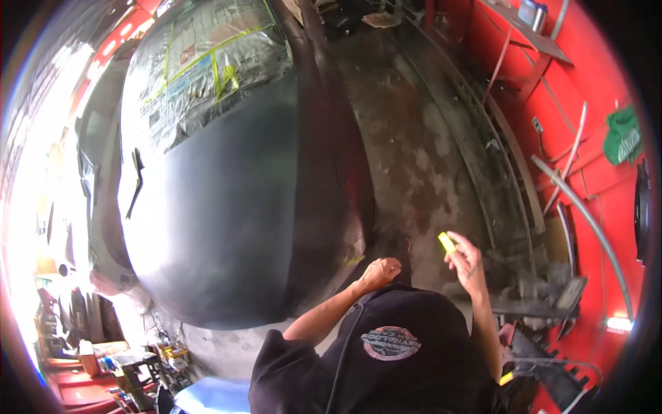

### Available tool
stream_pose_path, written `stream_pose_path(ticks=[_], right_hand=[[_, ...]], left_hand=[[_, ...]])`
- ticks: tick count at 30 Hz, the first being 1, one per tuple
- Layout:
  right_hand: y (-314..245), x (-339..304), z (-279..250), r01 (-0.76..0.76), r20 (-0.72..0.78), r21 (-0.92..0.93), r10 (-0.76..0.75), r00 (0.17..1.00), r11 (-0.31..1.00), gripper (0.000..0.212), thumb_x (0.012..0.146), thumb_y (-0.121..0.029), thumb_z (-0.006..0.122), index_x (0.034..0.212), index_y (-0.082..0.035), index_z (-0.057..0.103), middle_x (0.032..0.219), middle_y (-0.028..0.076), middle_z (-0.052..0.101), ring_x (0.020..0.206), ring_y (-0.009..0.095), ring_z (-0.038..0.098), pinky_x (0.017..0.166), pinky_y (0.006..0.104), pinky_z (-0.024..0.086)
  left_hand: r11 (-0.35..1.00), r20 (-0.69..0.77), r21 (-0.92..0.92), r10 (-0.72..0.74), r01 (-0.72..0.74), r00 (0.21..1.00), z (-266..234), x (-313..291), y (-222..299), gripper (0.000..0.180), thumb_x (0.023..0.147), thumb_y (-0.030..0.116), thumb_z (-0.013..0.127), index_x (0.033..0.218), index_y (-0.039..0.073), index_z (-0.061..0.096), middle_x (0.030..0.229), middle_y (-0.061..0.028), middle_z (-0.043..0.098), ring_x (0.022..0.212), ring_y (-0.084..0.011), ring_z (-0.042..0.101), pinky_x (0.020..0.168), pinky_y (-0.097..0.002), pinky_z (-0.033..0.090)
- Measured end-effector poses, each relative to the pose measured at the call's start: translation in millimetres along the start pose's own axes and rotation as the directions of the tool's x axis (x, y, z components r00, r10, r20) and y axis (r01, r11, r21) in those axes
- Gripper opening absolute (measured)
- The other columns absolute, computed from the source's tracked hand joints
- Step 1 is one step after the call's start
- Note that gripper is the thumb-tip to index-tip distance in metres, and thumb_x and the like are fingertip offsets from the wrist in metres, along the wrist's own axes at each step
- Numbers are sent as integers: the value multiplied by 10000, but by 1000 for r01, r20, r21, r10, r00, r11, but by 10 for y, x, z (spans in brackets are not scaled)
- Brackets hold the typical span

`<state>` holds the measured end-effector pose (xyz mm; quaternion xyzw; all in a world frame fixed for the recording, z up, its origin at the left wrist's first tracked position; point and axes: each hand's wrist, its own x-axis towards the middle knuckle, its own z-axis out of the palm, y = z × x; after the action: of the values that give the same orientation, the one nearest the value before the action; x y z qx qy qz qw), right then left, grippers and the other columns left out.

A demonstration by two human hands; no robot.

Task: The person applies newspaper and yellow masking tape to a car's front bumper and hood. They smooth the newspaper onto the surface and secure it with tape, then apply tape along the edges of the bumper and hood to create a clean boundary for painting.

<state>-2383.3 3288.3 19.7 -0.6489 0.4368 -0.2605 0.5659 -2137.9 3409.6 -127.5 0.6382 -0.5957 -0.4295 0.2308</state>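
My right hand [466, 262] is raised to the right of my body, its fingers closed round a small bright yellow-green roll of tape [447, 242], seen edge-on. My left hand [383, 270] is curled in front of my chest, close to the car's front corner; whatever its fingers hold, if anything, is hidden. Beside that hand, a short strip of yellow-green tape [355, 260] shows on the car's edge. The car [234, 200] has a dull dark grey hood. Clear plastic sheeting [207, 76] covers its windshield, held by yellow-green tape.
A concrete floor [414, 152] runs along the car's right side to a red wall [593, 90] with a shelf [531, 34], a grey hose [593, 214] and a green bag [623, 136]. Bottles and tools crowd a red bench [79, 390] at lower left, near a blue surface [210, 397].
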Motion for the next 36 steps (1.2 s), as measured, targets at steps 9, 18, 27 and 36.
stream_pose_path(ticks=[9,18,27,36], right_hand=[[81,2365,-1132,-55,90,-117,66,994,992,446,971,-92,575,1402,23,568,776,70,689,621,94,586,612,246,493],[604,4232,-1709,-257,63,-88,263,963,962,500,904,-16,511,1397,45,564,792,95,703,650,124,626,613,268,497],[341,7220,-2208,-192,155,-237,232,960,952,550,862,-80,512,1392,57,555,812,99,683,609,124,596,560,274,494],[-1018,9425,-1059,184,517,-494,117,848,850,525,893,-56,509,1410,16,567,754,35,672,606,89,555,582,257,455]], left_hand=[[876,-237,389,393,-284,888,-1122,2470,124,130,908,142,617,903,27,680,941,-147,683,895,-388,668,772,-467,556],[960,-711,252,270,-124,650,-3131,3872,361,138,885,58,695,1022,49,681,1075,-144,664,978,-365,644,854,-445,539],[982,-981,-26,-61,185,182,-4933,4781,117,155,938,74,654,1066,18,719,1091,-163,686,1052,-351,667,938,-410,525],[850,-988,119,152,514,-22,-6313,4753,-240,172,924,47,633,1072,47,721,1132,-148,670,1096,-353,621,955,-435,487]])
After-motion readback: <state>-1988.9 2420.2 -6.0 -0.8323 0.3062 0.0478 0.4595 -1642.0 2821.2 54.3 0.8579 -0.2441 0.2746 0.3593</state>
